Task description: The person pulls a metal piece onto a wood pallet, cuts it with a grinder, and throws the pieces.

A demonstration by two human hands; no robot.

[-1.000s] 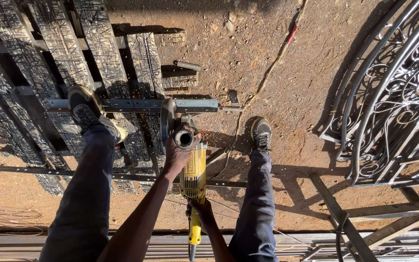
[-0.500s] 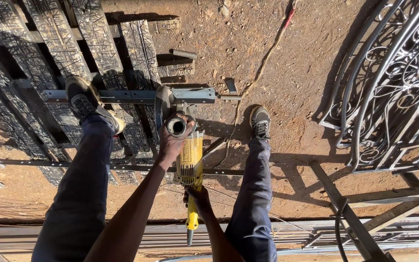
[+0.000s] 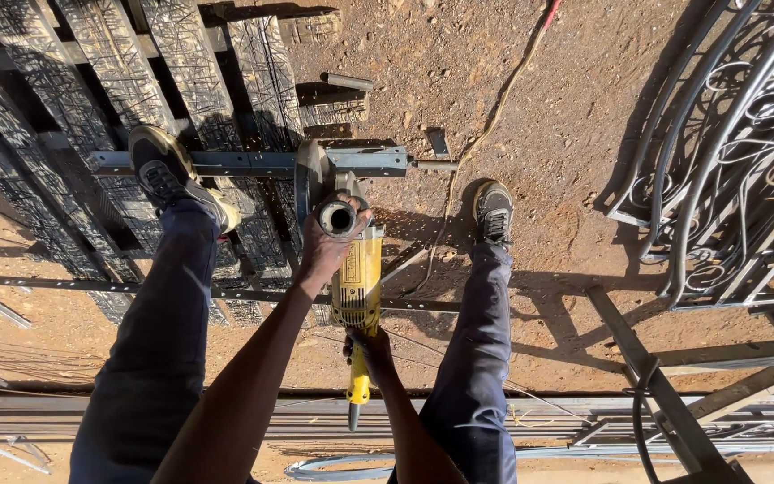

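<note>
since half a second ago the view has tipped slightly, so the feet, the steel bar and the grinder sit a little lower in the frame; the hands keep the same grip on the tool

looking straight down at a person's legs in dark trousers, standing on reddish dirt ground [image 3: 584, 116]. the left hand [image 3: 326, 244] is wrapped around the round side handle at the head of a yellow angle grinder [image 3: 356, 287], fingers closed tight on it. the right hand [image 3: 371, 351] is closed around the grinder's slim rear grip, just below the yellow body, close to the person's waist. the grinder's dark disc guard [image 3: 308, 184] stands upright against a grey steel bar [image 3: 253, 163] that runs left to right, the disc meeting the bar near its middle

the left shoe [image 3: 167, 175] is planted on the bar's left part, over a stack of dark weathered pallets [image 3: 109, 99]. the right shoe [image 3: 493, 211] stands on bare dirt to the right, well apart from the bar. a thin cable [image 3: 485, 125] snakes across the dirt from the top of the frame towards the grinder

ornate curved ironwork [image 3: 736, 152] lies at the right edge. long metal rails [image 3: 226, 417] lie across the bottom of the frame, behind the person's legs
</note>
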